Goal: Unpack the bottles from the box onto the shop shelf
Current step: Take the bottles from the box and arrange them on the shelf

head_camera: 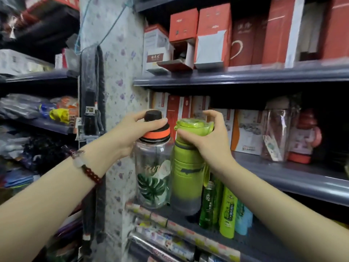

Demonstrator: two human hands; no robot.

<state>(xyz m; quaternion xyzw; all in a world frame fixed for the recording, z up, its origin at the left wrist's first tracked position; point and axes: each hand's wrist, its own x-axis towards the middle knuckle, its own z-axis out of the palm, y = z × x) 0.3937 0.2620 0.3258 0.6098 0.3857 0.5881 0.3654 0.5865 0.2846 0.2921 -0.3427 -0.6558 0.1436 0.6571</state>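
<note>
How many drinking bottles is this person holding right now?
2. A clear bottle with an orange-ringed lid is in the left hand; a green bottle is in the right hand. Both are held by their tops.

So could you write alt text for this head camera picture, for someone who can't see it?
A person's left hand grips a clear leaf-print bottle by its orange-banded cap, and the right hand grips a green bottle, both held before a grey shop shelf stocked with boxes.

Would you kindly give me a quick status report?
Left hand grips clear leaf-print bottle. Right hand grips green bottle. Boxes crowd grey shelf behind.
</note>
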